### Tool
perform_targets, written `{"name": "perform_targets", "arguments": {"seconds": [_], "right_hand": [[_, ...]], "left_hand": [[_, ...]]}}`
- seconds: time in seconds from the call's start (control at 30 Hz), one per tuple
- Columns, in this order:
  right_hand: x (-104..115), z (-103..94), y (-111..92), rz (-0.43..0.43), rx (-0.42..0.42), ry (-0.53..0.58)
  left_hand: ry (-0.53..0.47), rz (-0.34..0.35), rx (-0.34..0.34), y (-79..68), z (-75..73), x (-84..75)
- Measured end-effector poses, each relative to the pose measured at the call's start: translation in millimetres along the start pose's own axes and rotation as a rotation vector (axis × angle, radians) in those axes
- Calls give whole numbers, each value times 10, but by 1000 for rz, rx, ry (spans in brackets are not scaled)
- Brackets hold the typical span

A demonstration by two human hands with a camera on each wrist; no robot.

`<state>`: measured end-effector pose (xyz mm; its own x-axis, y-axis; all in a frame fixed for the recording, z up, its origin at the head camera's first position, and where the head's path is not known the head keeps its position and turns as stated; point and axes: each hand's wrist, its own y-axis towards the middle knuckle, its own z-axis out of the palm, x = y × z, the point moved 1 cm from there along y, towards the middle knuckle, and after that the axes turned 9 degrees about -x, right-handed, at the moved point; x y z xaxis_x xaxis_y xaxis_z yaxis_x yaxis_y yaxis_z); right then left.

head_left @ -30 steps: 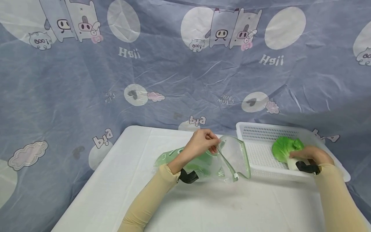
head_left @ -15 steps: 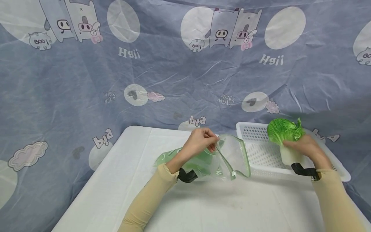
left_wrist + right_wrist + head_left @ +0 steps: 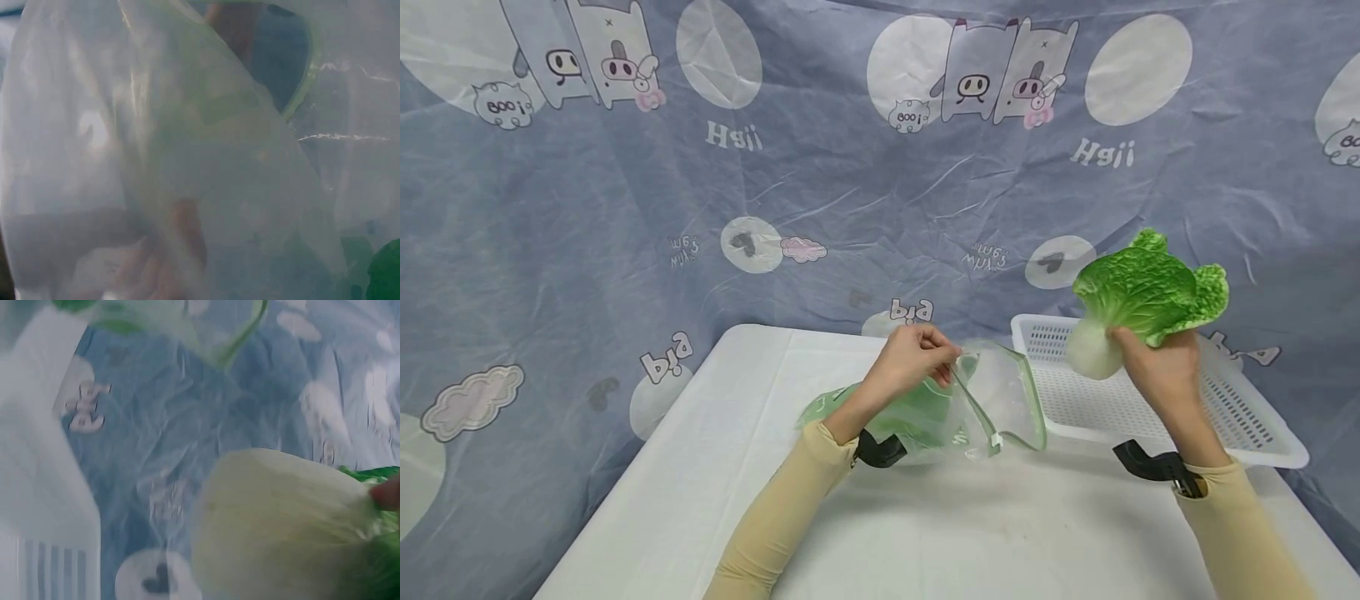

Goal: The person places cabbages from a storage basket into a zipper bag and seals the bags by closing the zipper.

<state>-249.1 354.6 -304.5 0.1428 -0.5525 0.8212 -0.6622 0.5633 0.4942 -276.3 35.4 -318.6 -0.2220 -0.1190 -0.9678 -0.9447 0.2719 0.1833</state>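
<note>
My left hand (image 3: 910, 362) pinches the mouth edge of a clear and green zip bag (image 3: 917, 421), which lies on its side with its opening to the right. A white slider (image 3: 996, 440) sits at the lower end of the zip strip. In the left wrist view the bag's see-through film (image 3: 206, 137) covers nearly everything, blurring the fingers behind it. My right hand (image 3: 1168, 379) grips a Chinese cabbage (image 3: 1138, 287) around its middle, above the basket. Its pale base (image 3: 269, 519) points left toward the bag, and its green leaves spread up and right.
A white perforated plastic basket (image 3: 1075, 408) stands at the right of the table, close beside the bag's mouth. The white-covered table (image 3: 970, 542) ends at the back against a blue-grey printed curtain (image 3: 850, 183).
My right hand has lifted the Chinese cabbage out of the basket, up and slightly left, turning its base leftward. My left hand stays at the bag's mouth, shifting slightly left.
</note>
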Motion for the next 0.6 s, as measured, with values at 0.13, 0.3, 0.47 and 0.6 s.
{"name": "perform_targets", "arguments": {"seconds": [0.13, 0.3, 0.47, 0.6], "right_hand": [[200, 113, -249, -129, -22, 438], [428, 235, -538, -282, 91, 844], [590, 321, -775, -274, 194, 742], [645, 378, -918, -253, 279, 550]], "left_hand": [[13, 30, -24, -11, -40, -15], [26, 70, -51, -20, -94, -19], [21, 65, -50, -25, -166, -45], [-11, 66, -67, -13, -226, -70]]}}
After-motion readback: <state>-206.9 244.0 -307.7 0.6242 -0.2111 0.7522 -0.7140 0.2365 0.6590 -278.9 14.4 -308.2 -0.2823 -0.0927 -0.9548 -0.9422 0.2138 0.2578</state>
